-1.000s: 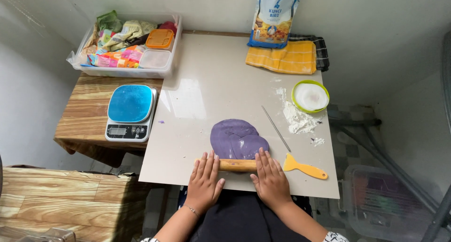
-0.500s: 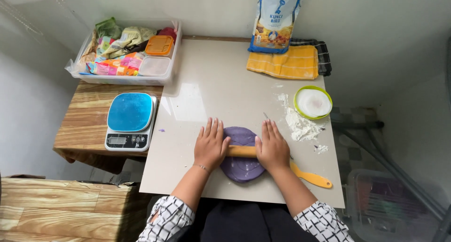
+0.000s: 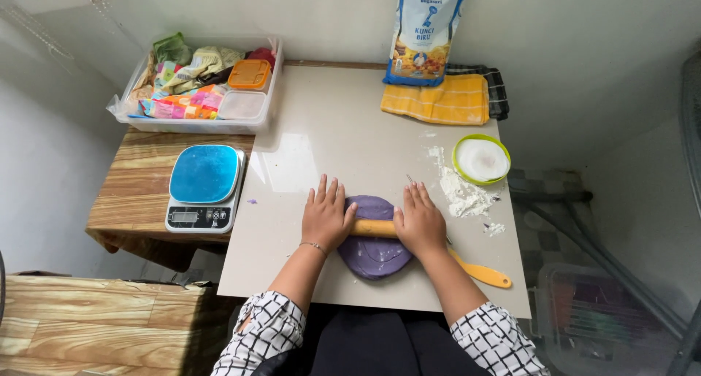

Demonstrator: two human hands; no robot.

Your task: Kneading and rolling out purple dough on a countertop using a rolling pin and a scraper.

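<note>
While the purple dough (image 3: 374,246) lies mid-board as a thick, uneven oval, only partly flattened, the left hand (image 3: 326,220) and right hand (image 3: 419,224) press open palms on the wooden rolling pin (image 3: 374,228); spilled flour (image 3: 461,193) sits nearby.

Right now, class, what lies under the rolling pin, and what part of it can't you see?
Under the rolling pin lies flattened purple dough on the pale board. The left hand and right hand cover the pin's ends and some dough.
</note>
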